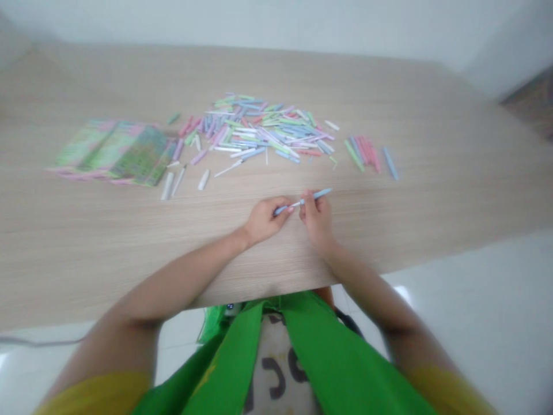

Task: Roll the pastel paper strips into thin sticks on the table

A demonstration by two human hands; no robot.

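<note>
My left hand [268,219] pinches one end of a slim light-blue, pen-like stick [322,193] over the near part of the table. Its other end sits in my right hand [317,218], whose fingers are closed on the long blue part. A thin white section [296,204] shows between the two hands. Just beyond lies a big loose heap of similar sticks and thin pieces [276,129] in pastel green, blue, pink, purple and white. Blur hides the finer detail of the held piece.
Overlapping green-and-pink printed packs [108,150] lie on the left of the wooden table [432,213]. A few whitish pieces [167,185] rest beside them. To the right, a row of pink and green sticks [365,153] lies near a lone blue stick [390,163].
</note>
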